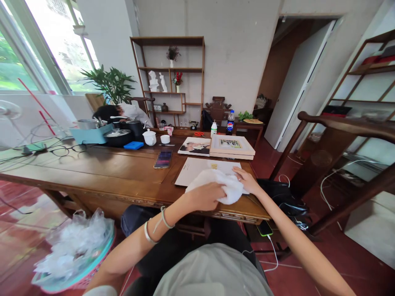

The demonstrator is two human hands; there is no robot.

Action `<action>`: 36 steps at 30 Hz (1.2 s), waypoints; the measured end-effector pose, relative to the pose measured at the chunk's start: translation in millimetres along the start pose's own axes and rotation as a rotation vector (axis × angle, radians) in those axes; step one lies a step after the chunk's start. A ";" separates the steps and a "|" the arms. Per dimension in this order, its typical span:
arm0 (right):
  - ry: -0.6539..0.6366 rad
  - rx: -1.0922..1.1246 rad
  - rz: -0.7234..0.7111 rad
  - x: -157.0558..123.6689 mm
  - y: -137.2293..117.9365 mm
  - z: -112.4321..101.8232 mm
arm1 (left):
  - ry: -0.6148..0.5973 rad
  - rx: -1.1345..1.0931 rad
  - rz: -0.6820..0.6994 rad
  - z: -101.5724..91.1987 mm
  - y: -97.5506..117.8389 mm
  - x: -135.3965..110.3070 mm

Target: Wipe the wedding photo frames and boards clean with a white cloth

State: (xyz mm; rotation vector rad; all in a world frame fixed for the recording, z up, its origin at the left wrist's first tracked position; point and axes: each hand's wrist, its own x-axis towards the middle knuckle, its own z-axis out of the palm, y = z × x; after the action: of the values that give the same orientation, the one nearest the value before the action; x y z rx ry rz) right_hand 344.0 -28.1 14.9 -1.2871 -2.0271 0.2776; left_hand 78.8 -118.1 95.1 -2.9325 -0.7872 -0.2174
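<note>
A white cloth (232,188) lies bunched over a white book (193,170) with small gold marks, near the front edge of the wooden table. My left hand (210,195), with bracelets on its wrist, is closed on the cloth, its fingers pressed into the folds. At the book's right side, my right hand (246,179) rests with fingers stretched out, touching the book beside the cloth. The cloth hides the book's lower part. Behind it lie an open photo book (194,146) and a thick pale album box (233,147) with a picture on top.
On the table (123,172) are a phone (163,159), a white teapot (149,137), a blue box (133,145), glasses (68,150) and a cola bottle (230,123). A person (135,113) leans at the far side. A basket of plastic bags (77,246) and a wooden chair (321,160) flank me.
</note>
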 end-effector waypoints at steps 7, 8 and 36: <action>0.024 0.004 0.006 -0.4 2.7 2.5 | 0.195 0.044 -0.282 -6.3 -78.8 -0.5; 0.025 0.007 0.008 -0.4 3.0 2.7 | 0.162 0.040 -0.304 -0.9 -89.3 0.9; -0.011 -0.078 0.042 -1.7 -6.5 -0.2 | -0.124 -0.144 -0.389 17.8 -69.1 -28.9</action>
State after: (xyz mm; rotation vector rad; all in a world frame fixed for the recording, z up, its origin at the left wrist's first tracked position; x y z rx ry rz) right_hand 340.0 -32.7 17.7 -1.3796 -2.0393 0.2274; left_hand 21.2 -70.4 76.8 -2.9155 -1.4160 -0.1245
